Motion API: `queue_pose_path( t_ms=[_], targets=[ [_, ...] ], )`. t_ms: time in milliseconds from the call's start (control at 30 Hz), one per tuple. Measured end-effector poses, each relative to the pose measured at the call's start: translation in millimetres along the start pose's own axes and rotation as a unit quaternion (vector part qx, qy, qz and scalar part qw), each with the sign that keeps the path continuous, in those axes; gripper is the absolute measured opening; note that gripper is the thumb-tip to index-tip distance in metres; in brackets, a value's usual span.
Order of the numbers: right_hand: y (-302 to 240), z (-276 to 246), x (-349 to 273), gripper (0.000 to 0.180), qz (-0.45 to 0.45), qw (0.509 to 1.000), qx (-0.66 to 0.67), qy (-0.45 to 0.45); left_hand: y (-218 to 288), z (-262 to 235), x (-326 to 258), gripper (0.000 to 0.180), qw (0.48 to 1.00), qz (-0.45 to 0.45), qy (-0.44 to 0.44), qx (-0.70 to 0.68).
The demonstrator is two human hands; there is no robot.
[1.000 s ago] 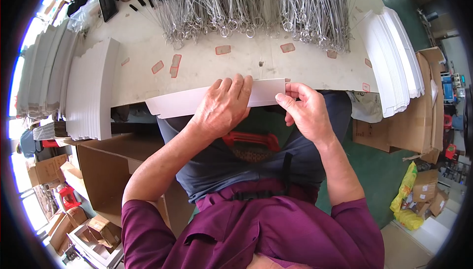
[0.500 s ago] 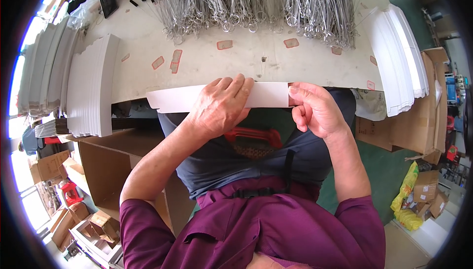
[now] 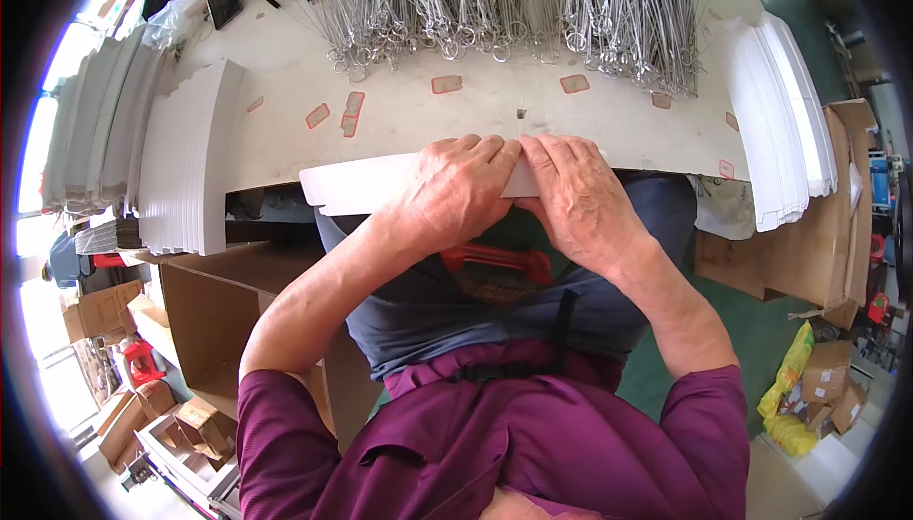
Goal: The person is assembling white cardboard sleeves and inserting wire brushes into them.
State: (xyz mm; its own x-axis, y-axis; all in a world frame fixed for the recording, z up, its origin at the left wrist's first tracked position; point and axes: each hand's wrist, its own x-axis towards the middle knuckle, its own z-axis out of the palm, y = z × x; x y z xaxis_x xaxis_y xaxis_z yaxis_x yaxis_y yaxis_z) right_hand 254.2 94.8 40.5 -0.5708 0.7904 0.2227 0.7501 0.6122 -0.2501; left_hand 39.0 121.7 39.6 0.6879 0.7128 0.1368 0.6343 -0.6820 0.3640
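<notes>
The left hand (image 3: pixel 458 185) and right hand (image 3: pixel 588 195) grip a white card strip (image 3: pixel 359 183) at the table (image 3: pixel 666 139)'s near edge, fingers over its top, perhaps so that edge steadies it. White card stacks (image 3: pixel 183 158) flank the table, presumably for reach; ringed metal wires (image 3: pixel 456 11) line its far side. Green floor (image 3: pixel 699 315) lies below it.

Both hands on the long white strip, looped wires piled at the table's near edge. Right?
Wrong edge: the head view shows the looped wires piled toward the far side of the table. The left hand and right hand are on the long white strip, as stated.
</notes>
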Motion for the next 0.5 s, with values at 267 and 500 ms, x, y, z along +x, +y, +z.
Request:
queue_pose_path(
  t_ms=[267, 500],
  targets=[
    [24.9, 0.6, -1.4, 0.06, -0.024, 1.0, -0.007, 0.014, -26.3, -23.4, -23.6, 0.063, 0.997, -0.024, 0.05, 0.058],
    [40.6, 6.7, 12.9, 0.049, -0.042, 0.998, -0.024, 0.047, -45.6, -9.0, -16.0, 0.064, 0.997, -0.046, 0.063, 0.011]
  ],
)
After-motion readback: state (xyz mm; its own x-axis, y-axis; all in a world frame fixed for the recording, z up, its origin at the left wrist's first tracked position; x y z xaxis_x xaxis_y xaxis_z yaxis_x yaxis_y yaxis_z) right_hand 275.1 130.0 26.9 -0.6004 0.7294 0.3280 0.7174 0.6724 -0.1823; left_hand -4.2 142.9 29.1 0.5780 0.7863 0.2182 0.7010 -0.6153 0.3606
